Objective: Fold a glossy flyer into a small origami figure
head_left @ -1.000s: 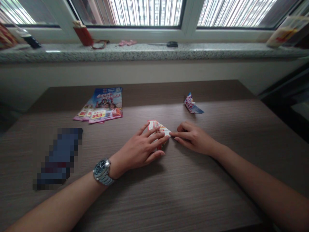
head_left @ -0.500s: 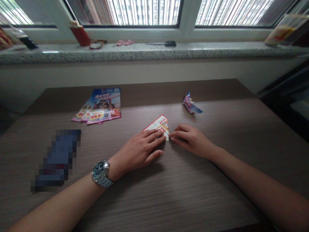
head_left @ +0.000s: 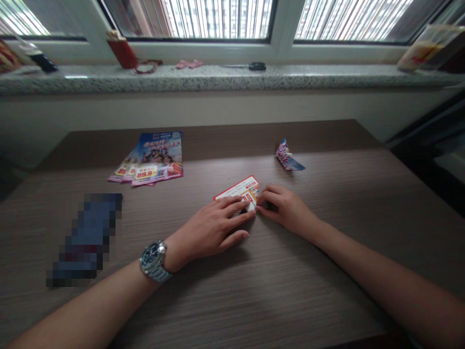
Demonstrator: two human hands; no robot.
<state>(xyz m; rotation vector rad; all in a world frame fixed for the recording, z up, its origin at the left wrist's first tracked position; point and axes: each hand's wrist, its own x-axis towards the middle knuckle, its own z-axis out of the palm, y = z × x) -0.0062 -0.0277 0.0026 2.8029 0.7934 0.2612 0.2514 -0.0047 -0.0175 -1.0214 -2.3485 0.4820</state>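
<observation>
A folded paper flyer [head_left: 250,183], white with a red edge and orange print, lies on the table in front of me. My left hand [head_left: 216,225], with a metal watch on its wrist, rests flat over the flyer's near part, fingers outstretched and slightly apart. At the flyer's right corner, my right hand [head_left: 286,206] pinches the paper between thumb and fingers. The near side of the flyer is hidden under my left fingers. Beyond my right hand stands a small folded paper piece [head_left: 286,157] in blue and pink.
Several printed flyers [head_left: 160,157] lie fanned at the back left of the wooden table [head_left: 225,300]. Nearer on the left is a dark pixelated object [head_left: 87,237]. The stone windowsill [head_left: 203,82] holds scissors [head_left: 256,66] and a red container [head_left: 122,52].
The flyer has turned slightly and shifted a little to the right, with my left hand moving along. My right fingers have drawn in closer on its right corner.
</observation>
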